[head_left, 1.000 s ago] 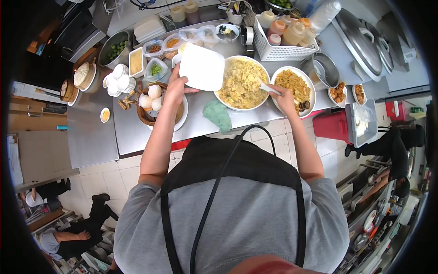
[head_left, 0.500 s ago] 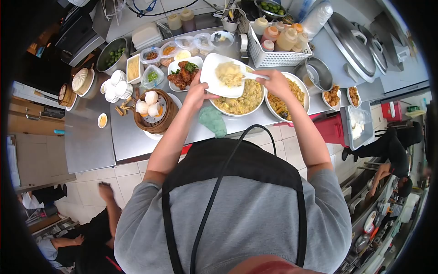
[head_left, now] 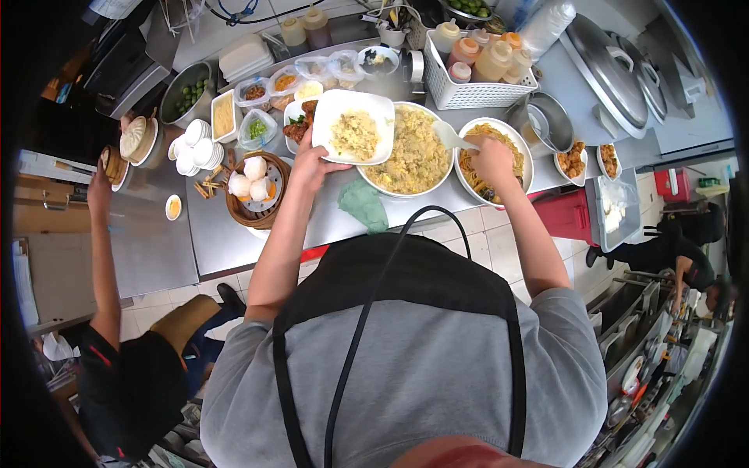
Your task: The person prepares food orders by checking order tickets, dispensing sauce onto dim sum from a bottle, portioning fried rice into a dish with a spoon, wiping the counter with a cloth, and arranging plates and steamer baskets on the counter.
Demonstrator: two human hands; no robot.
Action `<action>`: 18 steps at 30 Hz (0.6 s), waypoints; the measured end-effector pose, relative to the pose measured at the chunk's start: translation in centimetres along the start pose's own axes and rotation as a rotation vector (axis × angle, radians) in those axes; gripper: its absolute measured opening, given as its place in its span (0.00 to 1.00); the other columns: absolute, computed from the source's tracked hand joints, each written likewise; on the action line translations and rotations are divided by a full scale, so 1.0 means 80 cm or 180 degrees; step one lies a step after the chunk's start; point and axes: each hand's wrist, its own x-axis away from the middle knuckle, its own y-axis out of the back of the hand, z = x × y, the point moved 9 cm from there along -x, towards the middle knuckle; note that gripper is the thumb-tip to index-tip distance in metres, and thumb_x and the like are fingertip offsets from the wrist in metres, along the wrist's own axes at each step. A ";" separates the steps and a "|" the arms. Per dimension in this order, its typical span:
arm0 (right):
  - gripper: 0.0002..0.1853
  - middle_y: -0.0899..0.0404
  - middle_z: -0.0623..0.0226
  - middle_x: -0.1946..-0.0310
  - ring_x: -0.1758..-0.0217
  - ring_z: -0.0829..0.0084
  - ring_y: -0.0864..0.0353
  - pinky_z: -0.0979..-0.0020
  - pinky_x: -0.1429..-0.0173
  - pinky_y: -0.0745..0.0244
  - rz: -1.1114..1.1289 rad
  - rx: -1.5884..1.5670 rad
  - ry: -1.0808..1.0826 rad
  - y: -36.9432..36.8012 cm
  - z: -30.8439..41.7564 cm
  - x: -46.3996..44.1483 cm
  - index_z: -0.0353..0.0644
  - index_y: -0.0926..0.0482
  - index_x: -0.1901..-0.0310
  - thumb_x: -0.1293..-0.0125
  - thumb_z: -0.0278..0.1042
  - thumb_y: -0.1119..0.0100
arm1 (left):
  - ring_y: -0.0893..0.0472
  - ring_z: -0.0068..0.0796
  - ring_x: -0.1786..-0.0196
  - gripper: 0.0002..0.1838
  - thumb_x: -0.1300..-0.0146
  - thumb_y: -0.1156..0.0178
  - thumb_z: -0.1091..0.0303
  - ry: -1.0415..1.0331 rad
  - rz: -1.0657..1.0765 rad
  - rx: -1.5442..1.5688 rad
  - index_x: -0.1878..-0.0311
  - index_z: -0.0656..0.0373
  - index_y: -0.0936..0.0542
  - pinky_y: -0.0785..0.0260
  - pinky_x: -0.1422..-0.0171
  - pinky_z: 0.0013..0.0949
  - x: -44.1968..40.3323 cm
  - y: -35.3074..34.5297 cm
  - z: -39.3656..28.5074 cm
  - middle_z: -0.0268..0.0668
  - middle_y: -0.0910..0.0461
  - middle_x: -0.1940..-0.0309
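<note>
My left hand [head_left: 310,168] grips the near left edge of a white square plate [head_left: 378,100], which carries a mound of fried rice [head_left: 355,134]. Closed round a white serving paddle [head_left: 448,136], my right hand [head_left: 493,162] is above a bowl of noodles [head_left: 513,144]. The paddle's blade is over the right edge of a large white bowl [head_left: 409,195] full of fried rice [head_left: 415,148]. Held over that bowl's left side, the plate partly hides a dish of glazed fried meat [head_left: 295,125]. A crumpled green cloth [head_left: 363,207] lies on the counter before the bowl.
A bamboo steamer [head_left: 279,204] with white buns stands left, near stacked small cups [head_left: 204,152]. Sauce bottles fill a white basket [head_left: 480,93] at the back. A metal pot [head_left: 558,121] is at right. Another person's hand [head_left: 100,175] touches a steamer at far left.
The plate has moved left and lies more level, with the rice spread wider. My right hand and the paddle have drawn away right. A co-worker at left now reaches to the counter.
</note>
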 end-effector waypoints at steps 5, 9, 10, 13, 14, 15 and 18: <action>0.15 0.21 0.59 0.65 0.62 0.63 0.22 0.68 0.57 0.29 0.0714 -0.1812 -0.0575 -0.094 -0.019 -0.006 0.52 0.21 0.57 0.50 0.36 0.42 | 0.27 0.49 0.51 0.36 0.55 0.58 0.81 -0.0140 -0.0025 -0.0057 0.37 0.59 0.49 0.24 0.61 0.48 0.006 0.003 -0.011 0.49 0.36 0.45; 0.15 0.21 0.59 0.64 0.64 0.66 0.21 0.71 0.57 0.30 0.0428 -0.2417 -0.0412 -0.110 -0.003 -0.004 0.50 0.21 0.58 0.51 0.34 0.41 | 0.27 0.50 0.51 0.35 0.55 0.59 0.82 -0.0197 -0.0117 -0.0037 0.37 0.59 0.49 0.24 0.61 0.48 0.013 0.005 -0.019 0.49 0.36 0.45; 0.15 0.21 0.59 0.64 0.64 0.66 0.21 0.71 0.57 0.30 0.0434 -0.2421 -0.0410 -0.111 -0.005 -0.002 0.50 0.21 0.58 0.51 0.34 0.41 | 0.27 0.50 0.51 0.35 0.54 0.59 0.82 -0.0213 -0.0119 -0.0025 0.37 0.59 0.49 0.24 0.61 0.48 0.015 0.007 -0.021 0.49 0.36 0.45; 0.15 0.21 0.60 0.64 0.64 0.68 0.21 0.72 0.57 0.30 0.0378 -0.2554 -0.0392 -0.112 -0.017 0.003 0.51 0.21 0.58 0.50 0.33 0.42 | 0.27 0.49 0.51 0.35 0.54 0.60 0.82 -0.0274 -0.0090 -0.0010 0.37 0.59 0.49 0.24 0.61 0.48 0.018 0.015 -0.021 0.49 0.36 0.45; 0.14 0.20 0.61 0.65 0.65 0.70 0.22 0.73 0.58 0.30 0.0348 -0.2633 -0.0324 -0.111 -0.018 0.005 0.49 0.21 0.58 0.50 0.32 0.42 | 0.27 0.49 0.51 0.35 0.54 0.60 0.82 -0.0271 -0.0099 -0.0009 0.37 0.59 0.49 0.24 0.61 0.48 0.020 0.017 -0.021 0.49 0.36 0.45; 0.14 0.20 0.63 0.65 0.66 0.73 0.22 0.74 0.59 0.30 0.0316 -0.2710 -0.0256 -0.109 -0.018 0.006 0.47 0.21 0.58 0.50 0.31 0.42 | 0.27 0.49 0.51 0.35 0.54 0.60 0.82 -0.0272 -0.0145 -0.0038 0.37 0.58 0.49 0.24 0.62 0.47 0.023 0.019 -0.022 0.48 0.36 0.45; 0.14 0.20 0.67 0.68 0.70 0.79 0.26 0.77 0.62 0.31 0.0757 -0.3154 -0.0685 -0.114 -0.028 0.010 0.43 0.21 0.57 0.48 0.28 0.42 | 0.27 0.48 0.51 0.36 0.54 0.60 0.83 -0.0237 -0.0197 -0.0029 0.36 0.57 0.50 0.23 0.63 0.46 0.024 0.025 -0.019 0.48 0.37 0.45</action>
